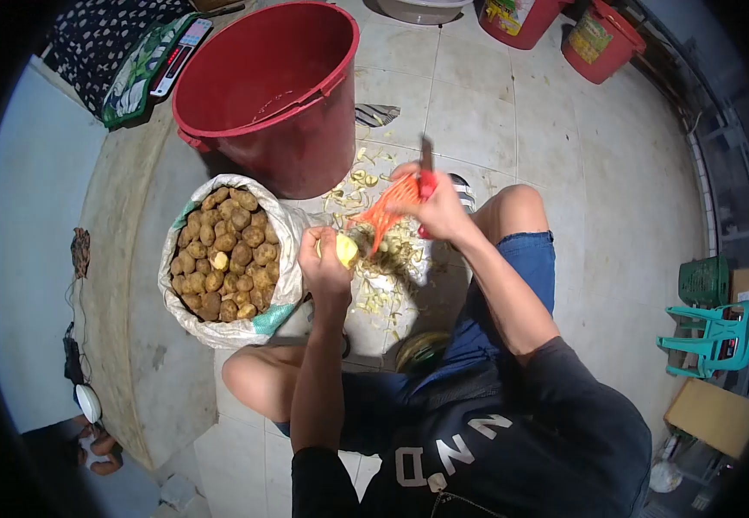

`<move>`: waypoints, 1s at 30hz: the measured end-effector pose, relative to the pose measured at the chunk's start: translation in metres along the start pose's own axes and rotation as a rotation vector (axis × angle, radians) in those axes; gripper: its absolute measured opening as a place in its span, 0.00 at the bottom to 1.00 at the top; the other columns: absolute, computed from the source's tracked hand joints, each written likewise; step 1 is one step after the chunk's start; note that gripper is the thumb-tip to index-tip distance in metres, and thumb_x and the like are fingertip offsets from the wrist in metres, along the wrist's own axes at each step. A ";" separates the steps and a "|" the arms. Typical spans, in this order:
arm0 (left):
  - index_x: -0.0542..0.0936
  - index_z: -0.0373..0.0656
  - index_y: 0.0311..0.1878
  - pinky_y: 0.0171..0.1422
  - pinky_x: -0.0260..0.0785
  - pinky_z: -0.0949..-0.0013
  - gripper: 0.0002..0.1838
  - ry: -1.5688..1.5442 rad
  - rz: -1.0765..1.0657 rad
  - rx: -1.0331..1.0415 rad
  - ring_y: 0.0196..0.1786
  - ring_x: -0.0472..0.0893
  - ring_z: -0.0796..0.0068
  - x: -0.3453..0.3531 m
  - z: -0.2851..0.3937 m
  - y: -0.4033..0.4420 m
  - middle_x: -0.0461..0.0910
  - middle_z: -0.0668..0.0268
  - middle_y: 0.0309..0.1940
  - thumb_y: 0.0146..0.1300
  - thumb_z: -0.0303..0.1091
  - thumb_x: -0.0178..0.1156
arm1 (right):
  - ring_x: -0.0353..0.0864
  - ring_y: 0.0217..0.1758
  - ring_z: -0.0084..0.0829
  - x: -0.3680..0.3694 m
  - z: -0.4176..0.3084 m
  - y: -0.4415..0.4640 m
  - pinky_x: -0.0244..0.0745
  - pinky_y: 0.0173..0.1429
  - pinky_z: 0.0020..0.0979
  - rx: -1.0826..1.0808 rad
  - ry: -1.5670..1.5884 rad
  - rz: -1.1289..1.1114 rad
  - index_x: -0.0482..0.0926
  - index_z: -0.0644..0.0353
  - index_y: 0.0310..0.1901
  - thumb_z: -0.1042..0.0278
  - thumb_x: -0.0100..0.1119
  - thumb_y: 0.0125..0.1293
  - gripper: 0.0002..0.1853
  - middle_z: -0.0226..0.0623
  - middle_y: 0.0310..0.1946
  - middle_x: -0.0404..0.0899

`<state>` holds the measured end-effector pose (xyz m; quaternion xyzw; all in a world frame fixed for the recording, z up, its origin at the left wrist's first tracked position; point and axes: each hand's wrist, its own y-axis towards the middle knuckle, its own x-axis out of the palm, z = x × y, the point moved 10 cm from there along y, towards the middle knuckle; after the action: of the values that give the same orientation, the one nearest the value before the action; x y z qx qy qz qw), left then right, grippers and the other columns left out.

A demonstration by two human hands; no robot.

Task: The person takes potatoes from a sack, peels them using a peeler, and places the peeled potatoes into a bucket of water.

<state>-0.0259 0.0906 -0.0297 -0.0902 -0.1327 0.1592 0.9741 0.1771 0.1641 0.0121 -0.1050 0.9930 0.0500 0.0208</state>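
My left hand is closed around a peeled yellow potato, just right of the sack. In my right hand is a red-handled knife, its blade pointing up and away. Orange netting hangs at the same hand, blurred; how the fingers hold it is unclear. A white sack full of unpeeled potatoes stands open at the left, with one partly peeled potato on top. Peelings lie scattered on the floor below my hands.
A large red tub stands behind the sack. Two red buckets and a pale basin are at the back. A teal stool and green crate stand at right. A scale lies upper left.
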 end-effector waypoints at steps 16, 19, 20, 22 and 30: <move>0.68 0.47 0.34 0.10 0.47 0.73 0.10 -0.311 -0.003 -0.317 0.08 0.58 0.78 0.010 -0.043 0.002 0.66 0.69 0.17 0.73 0.37 0.45 | 0.76 0.39 0.18 0.012 -0.023 -0.016 0.74 0.45 0.26 -0.090 -0.192 -0.021 0.77 0.64 0.44 0.71 0.79 0.49 0.22 0.28 0.32 0.79; 0.69 0.47 0.36 0.12 0.45 0.73 0.10 -0.307 -0.029 -0.402 0.09 0.57 0.77 0.006 -0.056 0.001 0.67 0.69 0.18 0.73 0.39 0.43 | 0.75 0.39 0.18 -0.017 0.007 -0.001 0.74 0.46 0.25 -0.011 0.027 0.164 0.78 0.64 0.45 0.71 0.78 0.50 0.22 0.27 0.32 0.79; 0.69 0.47 0.37 0.13 0.45 0.74 0.10 -0.345 -0.038 -0.439 0.09 0.57 0.78 0.007 -0.056 -0.002 0.67 0.68 0.19 0.73 0.39 0.42 | 0.76 0.39 0.19 -0.022 0.012 -0.003 0.75 0.46 0.25 0.001 0.041 0.149 0.77 0.65 0.46 0.72 0.77 0.51 0.22 0.28 0.32 0.80; 0.70 0.47 0.36 0.16 0.47 0.75 0.11 -0.357 -0.039 -0.473 0.11 0.58 0.79 0.007 -0.058 -0.003 0.69 0.70 0.23 0.73 0.40 0.43 | 0.78 0.39 0.20 0.000 -0.017 -0.009 0.76 0.45 0.26 -0.112 -0.013 0.038 0.76 0.66 0.46 0.74 0.76 0.52 0.22 0.30 0.32 0.81; 0.70 0.43 0.34 0.29 0.65 0.75 0.09 -0.180 0.175 -0.079 0.27 0.71 0.82 -0.008 -0.027 -0.002 0.72 0.70 0.27 0.72 0.34 0.51 | 0.78 0.39 0.21 0.005 -0.022 -0.011 0.75 0.45 0.27 -0.095 -0.133 0.041 0.76 0.65 0.47 0.66 0.80 0.49 0.26 0.32 0.33 0.80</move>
<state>-0.0247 0.0825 -0.0572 -0.1252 -0.2176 0.2457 0.9363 0.1737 0.1505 0.0326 -0.0821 0.9879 0.1042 0.0806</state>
